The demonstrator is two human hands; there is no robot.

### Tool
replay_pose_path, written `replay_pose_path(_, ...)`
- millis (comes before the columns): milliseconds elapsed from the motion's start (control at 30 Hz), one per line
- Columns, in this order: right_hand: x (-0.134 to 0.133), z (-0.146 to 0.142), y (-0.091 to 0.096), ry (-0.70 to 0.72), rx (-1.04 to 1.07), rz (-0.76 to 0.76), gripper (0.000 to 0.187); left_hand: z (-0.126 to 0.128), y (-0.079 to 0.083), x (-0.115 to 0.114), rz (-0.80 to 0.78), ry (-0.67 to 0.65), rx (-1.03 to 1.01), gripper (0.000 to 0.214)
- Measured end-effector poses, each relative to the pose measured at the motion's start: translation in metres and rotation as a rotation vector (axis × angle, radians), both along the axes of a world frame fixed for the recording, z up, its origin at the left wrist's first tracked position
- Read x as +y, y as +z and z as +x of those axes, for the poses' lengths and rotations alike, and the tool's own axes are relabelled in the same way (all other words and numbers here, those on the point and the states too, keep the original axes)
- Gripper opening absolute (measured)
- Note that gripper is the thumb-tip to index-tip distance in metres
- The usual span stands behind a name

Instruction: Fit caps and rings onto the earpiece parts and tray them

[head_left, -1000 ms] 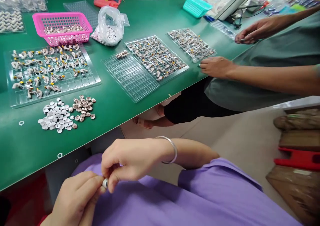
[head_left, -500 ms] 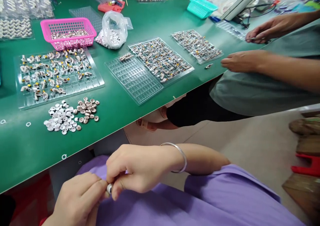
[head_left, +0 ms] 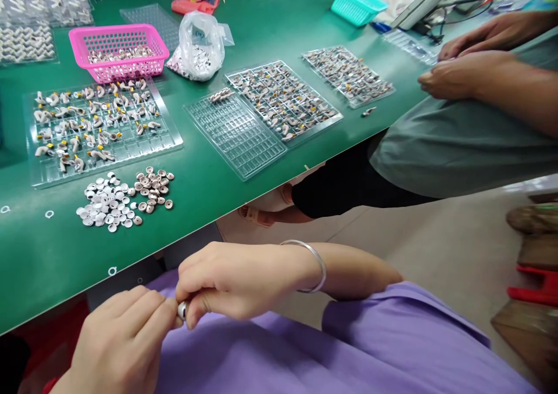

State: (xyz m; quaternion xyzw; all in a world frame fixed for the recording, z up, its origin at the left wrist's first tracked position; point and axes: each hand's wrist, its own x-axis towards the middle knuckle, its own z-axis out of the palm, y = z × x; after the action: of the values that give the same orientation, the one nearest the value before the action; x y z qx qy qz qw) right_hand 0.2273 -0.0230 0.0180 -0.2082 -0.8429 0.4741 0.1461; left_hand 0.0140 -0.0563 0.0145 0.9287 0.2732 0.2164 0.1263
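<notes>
Over the purple clothing on my lap, my left hand [head_left: 120, 330] and my right hand [head_left: 238, 280] meet, fingers closed. Between their fingertips they pinch a small white earbud piece [head_left: 182, 311] with a dark spot; the fingers hide most of it. A silver bangle [head_left: 320, 266] circles my right wrist. On the table edge in front lie a heap of small white round caps [head_left: 107, 203] and a smaller heap of beige cup-shaped pieces [head_left: 153, 189]. Behind them, a clear tray [head_left: 168, 138] carries rows of beige earbud parts with yellow tabs.
On the green table [head_left: 209, 208] stand a pink basket [head_left: 117, 31] of small parts, a plastic bag [head_left: 198, 45], a clear slotted tray [head_left: 238, 141], filled trays [head_left: 283, 100] and a turquoise basket [head_left: 357, 7]. At the right, a co-worker's hands [head_left: 466, 71] are close together.
My two hands, still joined at the earbud piece, have shifted slightly left and up in view. The co-worker's nearer hand has moved right and up, toward the other one.
</notes>
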Motion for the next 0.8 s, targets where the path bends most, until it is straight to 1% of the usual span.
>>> replay_pose_path(167,0.004,0.000,0.007,0.041,-0.054,-0.003,0.011,0.000,-0.002,0.001,-0.031,-0.013,-0.031,0.023)
replay_pose_path(300,0.005,0.000,0.007,0.052,-0.075,-0.039,0.013,0.000,-0.004,0.000,-0.035,-0.010,-0.033,0.025)
replay_pose_path(367,0.003,0.000,0.004,0.029,-0.023,-0.074,0.012,0.000,-0.002,0.000,-0.004,-0.012,-0.022,0.025)
replay_pose_path(567,-0.005,-0.003,-0.007,-0.102,0.215,-0.185,0.008,0.000,0.005,-0.002,0.094,-0.010,0.028,0.027)
replay_pose_path(667,-0.008,-0.005,-0.010,-0.124,0.280,-0.226,0.018,-0.001,0.007,-0.003,0.105,-0.018,0.032,0.027)
replay_pose_path(800,-0.011,-0.007,-0.013,-0.130,0.351,-0.318,0.036,-0.001,0.007,-0.003,0.058,-0.055,0.033,0.026)
